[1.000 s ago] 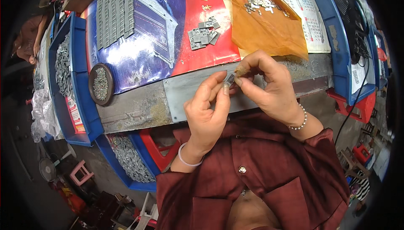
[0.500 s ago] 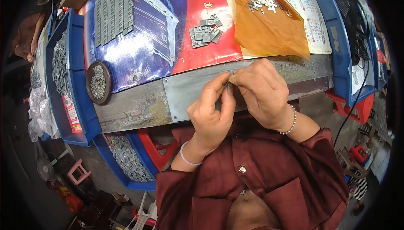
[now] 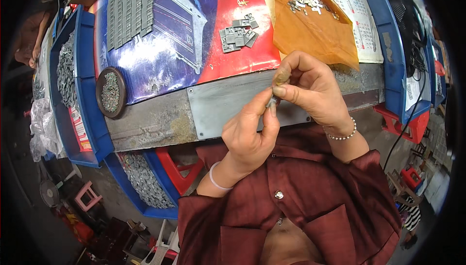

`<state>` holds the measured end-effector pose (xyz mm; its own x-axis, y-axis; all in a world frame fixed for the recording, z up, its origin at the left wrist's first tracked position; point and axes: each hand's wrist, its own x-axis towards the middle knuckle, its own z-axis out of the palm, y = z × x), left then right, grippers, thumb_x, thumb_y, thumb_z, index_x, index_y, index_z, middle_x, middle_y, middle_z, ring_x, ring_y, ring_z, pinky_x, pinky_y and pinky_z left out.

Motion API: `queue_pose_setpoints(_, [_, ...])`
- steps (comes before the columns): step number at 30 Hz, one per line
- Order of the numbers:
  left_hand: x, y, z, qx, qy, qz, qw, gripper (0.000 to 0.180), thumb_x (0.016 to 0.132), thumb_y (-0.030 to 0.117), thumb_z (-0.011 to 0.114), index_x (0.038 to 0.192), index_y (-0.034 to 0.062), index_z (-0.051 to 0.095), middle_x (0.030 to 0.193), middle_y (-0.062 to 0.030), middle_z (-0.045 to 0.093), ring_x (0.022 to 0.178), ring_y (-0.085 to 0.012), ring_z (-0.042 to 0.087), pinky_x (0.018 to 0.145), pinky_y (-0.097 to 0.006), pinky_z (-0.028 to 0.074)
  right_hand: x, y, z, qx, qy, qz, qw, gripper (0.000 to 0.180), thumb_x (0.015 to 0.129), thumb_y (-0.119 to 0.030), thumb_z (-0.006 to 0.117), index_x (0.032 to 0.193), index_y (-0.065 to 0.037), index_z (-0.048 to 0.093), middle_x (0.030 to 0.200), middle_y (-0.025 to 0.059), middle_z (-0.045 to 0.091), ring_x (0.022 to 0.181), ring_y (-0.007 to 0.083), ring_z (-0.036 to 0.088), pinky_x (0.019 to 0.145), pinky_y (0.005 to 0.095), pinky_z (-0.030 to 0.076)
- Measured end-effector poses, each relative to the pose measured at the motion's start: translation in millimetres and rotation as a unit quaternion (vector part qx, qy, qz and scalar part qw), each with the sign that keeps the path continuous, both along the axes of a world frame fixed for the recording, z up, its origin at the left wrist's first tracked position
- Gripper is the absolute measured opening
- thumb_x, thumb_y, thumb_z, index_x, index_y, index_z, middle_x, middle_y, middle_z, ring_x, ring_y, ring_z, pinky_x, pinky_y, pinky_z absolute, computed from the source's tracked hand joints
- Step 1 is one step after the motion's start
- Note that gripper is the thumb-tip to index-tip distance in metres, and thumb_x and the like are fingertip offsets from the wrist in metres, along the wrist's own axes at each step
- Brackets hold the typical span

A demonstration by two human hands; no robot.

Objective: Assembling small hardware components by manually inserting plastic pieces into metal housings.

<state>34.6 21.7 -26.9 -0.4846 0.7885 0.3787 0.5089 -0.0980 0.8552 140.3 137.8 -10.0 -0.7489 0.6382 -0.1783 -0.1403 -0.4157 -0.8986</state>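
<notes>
**Your fingertips mostly hide the small grey piece (image 3: 272, 102)**

Your left hand (image 3: 249, 136) has it clamped between thumb and forefinger, above the metal plate (image 3: 218, 112). Too little shows to tell its long axis or which way it points. At your right hand (image 3: 314, 88), thumb and forefinger meet near a tan bit (image 3: 281, 77); you cannot tell whether it is gripped or worn. The grey strips (image 3: 130, 10) run off the top edge.

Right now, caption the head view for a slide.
Left hand pinches a small grey part beside the right hand.
</notes>
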Motion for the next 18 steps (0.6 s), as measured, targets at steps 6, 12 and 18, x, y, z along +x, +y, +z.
queue_pose_setpoints(6, [-4.9,-2.5,4.1,-0.070,-0.248,-0.046,0.965,0.016,0.092,-0.004,0.052,0.108,-0.0062,0.053,0.089,-0.0120,0.068,0.078,-0.0136,0.066,0.072,-0.024,0.054,-0.7,-13.1,-0.9,0.065,-0.034,-0.012,0.997,0.011,0.089,-0.001,0.062,0.095,-0.002,0.053,0.087,0.0012,0.056,0.073,0.0053,0.054,0.065,0.0197,0.046])
queue_pose_setpoints(12, [-4.3,-4.5,16.1,-0.106,-0.309,-0.060,0.943,0.013,0.093,-0.002,0.050,0.106,-0.0053,0.051,0.089,-0.0117,0.067,0.076,-0.0124,0.065,0.071,-0.023,0.054,4.1,-9.4,3.5,-0.073,-0.010,0.008,0.997,0.012,0.089,-0.001,0.060,0.099,-0.001,0.054,0.090,0.0005,0.056,0.079,0.0049,0.054,0.072,0.0203,0.047])
queue_pose_setpoints(18, [-1.6,-5.7,11.6,-0.087,-0.326,-0.064,0.939,0.014,0.093,-0.003,0.050,0.106,-0.0046,0.050,0.089,-0.0115,0.066,0.076,-0.0128,0.066,0.070,-0.023,0.054,8.1,-10.4,2.1,-0.022,-0.021,0.013,0.999,0.013,0.086,0.001,0.060,0.098,-0.002,0.055,0.088,-0.0007,0.055,0.076,0.0040,0.052,0.071,0.0199,0.047])
